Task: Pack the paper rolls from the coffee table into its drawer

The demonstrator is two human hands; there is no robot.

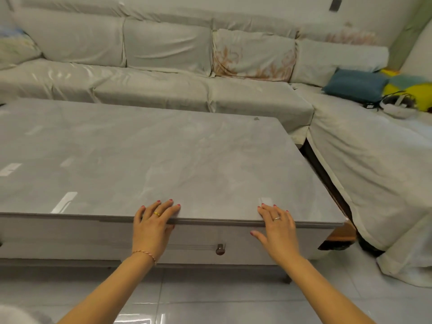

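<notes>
The grey marble-look coffee table (163,155) fills the middle of the head view. Its drawer (201,239) sits shut under the front edge, with a small round dark knob (220,249) at its centre. My left hand (153,226) rests on the front edge left of the knob, fingers spread flat on the top, thumb below the rim. My right hand (277,228) lies the same way to the right of the knob. Neither hand holds anything. No paper rolls show on the tabletop.
A pale covered corner sofa (163,90) wraps behind and to the right of the table, with a narrow gap between them. A blue cushion (355,85), yellow items and a white device with cables (395,106) lie on its right part. Glossy grey floor tiles (210,300) lie below.
</notes>
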